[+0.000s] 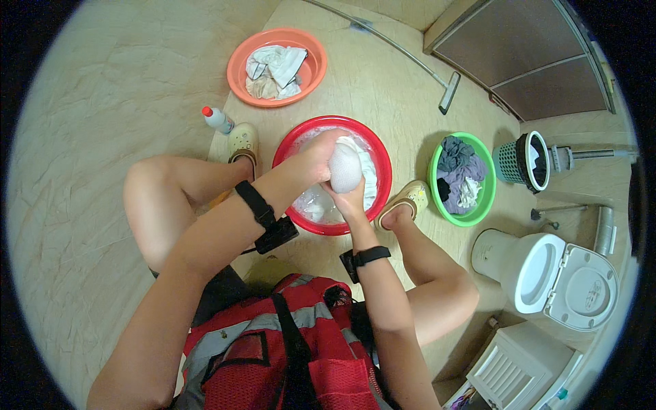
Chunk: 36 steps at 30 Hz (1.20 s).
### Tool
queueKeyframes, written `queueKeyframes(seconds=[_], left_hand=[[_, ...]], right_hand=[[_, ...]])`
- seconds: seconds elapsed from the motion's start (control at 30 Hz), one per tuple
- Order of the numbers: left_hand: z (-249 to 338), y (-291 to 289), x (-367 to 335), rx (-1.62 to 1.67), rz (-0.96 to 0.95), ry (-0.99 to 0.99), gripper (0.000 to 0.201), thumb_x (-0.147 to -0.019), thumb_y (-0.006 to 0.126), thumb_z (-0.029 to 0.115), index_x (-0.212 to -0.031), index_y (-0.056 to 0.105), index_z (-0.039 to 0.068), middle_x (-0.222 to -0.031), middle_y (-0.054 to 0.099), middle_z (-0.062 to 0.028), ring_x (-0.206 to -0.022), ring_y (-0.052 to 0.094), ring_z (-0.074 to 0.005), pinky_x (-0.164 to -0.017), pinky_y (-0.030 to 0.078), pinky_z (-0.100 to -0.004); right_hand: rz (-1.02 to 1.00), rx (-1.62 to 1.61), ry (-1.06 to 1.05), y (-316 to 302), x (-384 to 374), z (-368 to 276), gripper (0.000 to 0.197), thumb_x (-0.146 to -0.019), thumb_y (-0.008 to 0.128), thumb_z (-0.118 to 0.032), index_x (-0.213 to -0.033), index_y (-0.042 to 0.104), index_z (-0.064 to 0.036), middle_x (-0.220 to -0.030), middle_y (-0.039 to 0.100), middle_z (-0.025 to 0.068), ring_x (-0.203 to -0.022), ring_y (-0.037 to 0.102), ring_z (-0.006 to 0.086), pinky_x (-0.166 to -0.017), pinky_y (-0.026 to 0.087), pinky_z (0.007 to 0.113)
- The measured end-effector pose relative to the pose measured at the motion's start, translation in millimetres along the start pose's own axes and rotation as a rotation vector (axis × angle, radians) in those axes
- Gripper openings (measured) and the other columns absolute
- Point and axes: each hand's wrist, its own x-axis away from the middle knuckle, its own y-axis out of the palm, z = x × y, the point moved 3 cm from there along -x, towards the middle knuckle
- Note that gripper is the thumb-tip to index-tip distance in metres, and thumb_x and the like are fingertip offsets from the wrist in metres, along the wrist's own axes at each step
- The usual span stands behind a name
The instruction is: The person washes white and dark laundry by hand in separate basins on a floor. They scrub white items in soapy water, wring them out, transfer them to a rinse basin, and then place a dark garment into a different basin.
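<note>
From over here I see the wearer in a red mesh vest point(232, 389) with silver-grey bands point(275, 322), a black strap point(296, 348) down its middle and dark shorts point(224, 295) below. I can make out a black cuff point(254, 203) on the left forearm, another black cuff point(372, 255) on the right, each bearing a dark box, and pale clogs point(243, 140) with small decorations.

Beige floor point(403, 96) holding an orange basin point(313, 68), a red basin point(387, 174), a green basin point(465, 219), a red-capped bottle point(219, 121), a long-handled squeegee point(449, 93) and a toilet point(538, 273).
</note>
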Motion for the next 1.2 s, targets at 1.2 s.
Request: queueKeyframes(seconds=[1.2], left_hand=[[-44.7,-50.7,-12.6,0.21,-0.001,0.137,0.028,-0.079,0.055,0.025,-0.101,0.054,0.008,-0.095,0.059,-0.0086,-0.09,0.059,-0.0243,-0.081,0.049,-0.0394]], right_hand=[[0.002,0.892,-0.221,-12.0,22.5,-82.4,0.073,-0.059,0.068,-0.004,-0.126,0.038,-0.0048,-0.141,0.025,0.0195,-0.124,0.028,0.0474,-0.098,0.031,0.054]])
